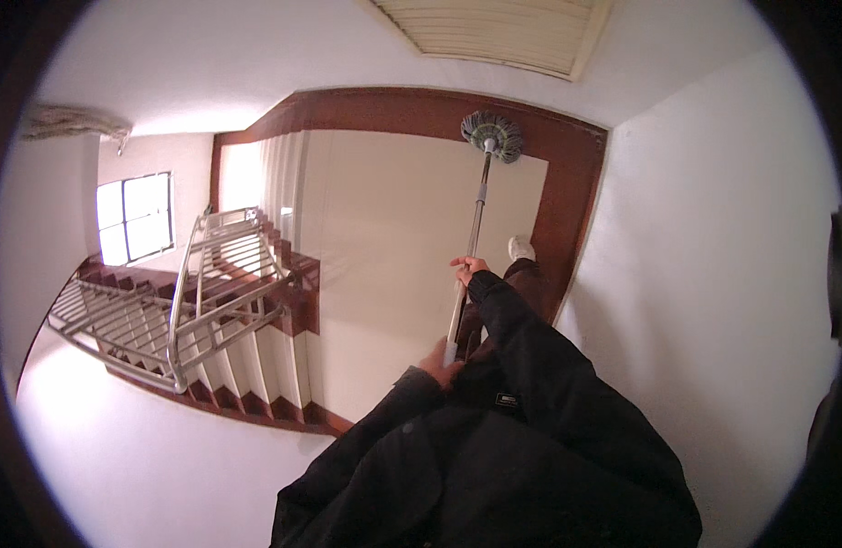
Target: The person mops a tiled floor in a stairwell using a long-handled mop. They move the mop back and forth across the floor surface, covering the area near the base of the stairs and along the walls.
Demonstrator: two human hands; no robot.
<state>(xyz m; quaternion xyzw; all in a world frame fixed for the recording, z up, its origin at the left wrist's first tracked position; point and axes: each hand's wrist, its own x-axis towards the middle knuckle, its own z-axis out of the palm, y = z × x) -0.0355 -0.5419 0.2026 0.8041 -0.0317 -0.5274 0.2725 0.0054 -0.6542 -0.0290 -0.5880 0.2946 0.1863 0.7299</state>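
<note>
A string mop with a grey-green head [493, 133] rests on the floor by the far wall, partly on the dark red border and partly on the cream floor [393, 219]. Its metal pole [475, 229] runs back towards my body. Partway down the pole is my right hand [470, 268], closed around it with one finger pointing out to the left. My left hand [443, 364], slightly blurred, grips the pole's light grey end close to my waist.
To the left, a stairwell has metal railings [181, 301] and steps with dark red edges [256, 373]. A window [134, 218] lies beyond. White wall [708, 226] rises close on the right. A louvred panel [496, 31] is at the top. My white shoe [521, 247] stands near the border.
</note>
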